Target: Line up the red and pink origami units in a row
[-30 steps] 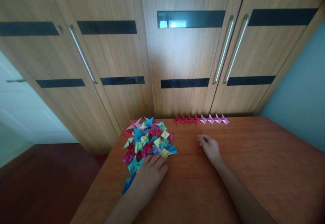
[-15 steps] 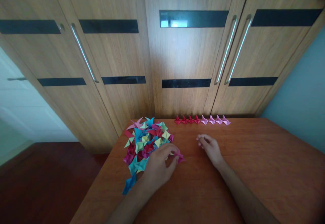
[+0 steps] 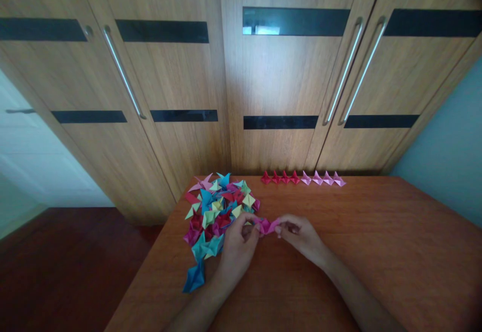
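Observation:
A magenta folded-paper origami piece (image 3: 267, 226) is stretched between my two hands, just above the table. My left hand (image 3: 241, 239) pinches its left tip between thumb and fingers. At its right tip, my right hand (image 3: 301, 236) grips with thumb and forefinger. Left of the hands lies a loose pile of origami pieces (image 3: 211, 217) in teal, green, yellow, red and magenta; my left hand covers part of its right side. A dark blue origami piece (image 3: 194, 277) sits at the pile's near end.
Along the far edge of the wooden table (image 3: 357, 251) runs a row of red origami pieces (image 3: 285, 177) followed by pink origami pieces (image 3: 328, 178). Behind the table stands a wooden wardrobe (image 3: 278, 81) with metal handles. A white door (image 3: 45, 161) is at the left.
My right hand has come left and taken hold of the magenta origami piece's right tip. The left hand keeps its pinch. The camera view has shifted slightly.

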Action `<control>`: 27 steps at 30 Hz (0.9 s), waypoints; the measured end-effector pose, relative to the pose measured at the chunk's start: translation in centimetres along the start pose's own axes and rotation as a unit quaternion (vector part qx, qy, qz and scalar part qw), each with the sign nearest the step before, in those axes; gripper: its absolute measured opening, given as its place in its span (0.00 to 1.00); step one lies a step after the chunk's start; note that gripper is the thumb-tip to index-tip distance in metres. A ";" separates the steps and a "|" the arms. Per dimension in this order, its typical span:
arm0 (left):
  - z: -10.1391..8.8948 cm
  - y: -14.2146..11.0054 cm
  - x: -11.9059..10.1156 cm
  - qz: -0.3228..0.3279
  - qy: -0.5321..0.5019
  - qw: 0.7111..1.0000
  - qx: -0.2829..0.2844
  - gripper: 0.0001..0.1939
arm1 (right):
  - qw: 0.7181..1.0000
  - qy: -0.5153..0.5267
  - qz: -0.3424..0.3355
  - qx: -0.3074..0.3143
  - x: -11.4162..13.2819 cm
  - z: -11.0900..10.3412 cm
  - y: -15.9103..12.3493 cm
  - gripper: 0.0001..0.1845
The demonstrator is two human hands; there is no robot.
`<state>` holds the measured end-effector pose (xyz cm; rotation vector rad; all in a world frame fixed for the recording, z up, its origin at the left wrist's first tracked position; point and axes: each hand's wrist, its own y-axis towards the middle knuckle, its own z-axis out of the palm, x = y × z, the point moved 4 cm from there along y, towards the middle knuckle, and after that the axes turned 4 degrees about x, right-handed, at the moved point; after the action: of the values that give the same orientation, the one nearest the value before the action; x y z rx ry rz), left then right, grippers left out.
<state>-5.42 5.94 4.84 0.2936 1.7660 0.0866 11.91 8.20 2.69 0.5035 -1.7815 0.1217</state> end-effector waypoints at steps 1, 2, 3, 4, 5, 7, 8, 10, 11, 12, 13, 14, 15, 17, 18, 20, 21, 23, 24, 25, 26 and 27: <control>0.1 -0.1 0.1 -0.001 0.008 1.000 0.009 0.06 | 1.000 0.001 -0.004 -0.008 0.1 -0.1 0.0 0.13; 0.2 -0.2 0.2 -0.001 0.015 1.000 0.016 0.06 | 1.000 0.005 -0.007 -0.012 0.1 -0.2 0.0 0.13; 0.3 -0.2 0.3 -0.002 0.022 1.000 0.022 0.05 | 1.000 0.009 -0.008 -0.011 0.1 -0.3 -0.1 0.12; 0.3 -0.3 0.4 -0.002 0.029 0.999 0.027 0.05 | 1.000 0.010 -0.006 -0.006 0.1 -0.3 -0.1 0.12; 0.4 -0.3 0.4 -0.001 0.038 0.999 0.033 0.05 | 1.000 0.009 -0.002 0.001 0.1 -0.3 -0.1 0.12; 0.5 -0.4 0.2 0.001 0.061 0.997 0.040 0.04 | 1.000 -0.001 0.009 0.016 0.0 -0.3 -0.2 0.13; 0.5 -0.4 0.0 0.005 0.075 0.996 0.041 0.04 | 1.000 -0.008 0.016 0.025 0.0 -0.3 -0.2 0.13; 0.4 -0.4 -0.4 0.015 0.102 0.994 0.040 0.04 | 0.999 -0.012 0.028 0.040 -0.1 -0.6 -0.4 0.14; 0.4 -0.5 -0.5 0.019 0.111 0.993 0.040 0.04 | 0.998 -0.008 0.034 0.048 -0.1 -0.8 -0.5 0.14; 0.5 -0.5 -0.5 0.021 0.113 0.992 0.042 0.04 | 0.998 -0.001 0.038 0.054 -0.1 -1.2 -0.6 0.14; 0.6 -0.6 -0.4 0.019 0.109 0.993 0.048 0.04 | 0.998 0.005 0.040 0.056 -0.1 -1.6 -0.7 0.14; 0.8 -0.7 -0.1 0.014 0.097 0.994 0.055 0.04 | 0.998 0.010 0.042 0.048 -0.2 -2.2 -0.8 0.15; 1.1 -0.8 0.2 0.007 0.080 0.995 0.066 0.05 | 0.999 0.012 0.042 0.028 -0.3 -2.9 -0.8 0.15; 2.0 -1.1 1.2 -0.012 0.042 0.995 0.092 0.05 | 0.998 0.009 0.040 -0.052 -1.1 -4.5 -0.7 0.15; 2.4 -1.3 1.6 -0.020 0.027 0.994 0.105 0.05 | 0.993 0.005 0.040 -0.107 -1.6 -5.2 -0.7 0.15; 3.3 -1.5 2.4 -0.034 0.007 0.991 0.130 0.04 | 0.979 -0.016 0.043 -0.200 -3.0 -6.3 -0.4 0.17; 3.7 -1.6 2.7 -0.039 0.000 0.989 0.142 0.04 | 0.972 -0.035 0.047 -0.227 -3.7 -6.5 -0.1 0.17; 4.1 -1.7 3.1 -0.052 -0.011 0.987 0.153 0.05 | 0.962 -0.082 0.061 -0.251 -5.0 -6.6 0.7 0.19; 4.2 -1.7 3.2 -0.059 -0.017 0.986 0.154 0.05 | 0.957 -0.114 0.070 -0.257 -5.5 -6.6 1.2 0.19; 4.3 -1.6 3.3 -0.066 -0.022 0.986 0.151 0.06 | 0.950 -0.155 0.079 -0.259 -5.8 -6.5 1.8 0.18; 4.2 -1.6 3.3 -0.070 -0.024 0.986 0.146 0.06 | 0.940 -0.201 0.091 -0.258 -5.9 -6.3 2.5 0.17; 4.1 -1.6 3.3 -0.073 -0.025 0.987 0.142 0.07 | 0.928 -0.250 0.106 -0.253 -5.9 -6.2 3.1 0.15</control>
<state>-2.25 4.82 0.43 0.3684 1.7439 -0.2775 17.30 14.74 -0.63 -0.0465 -2.2617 -0.3441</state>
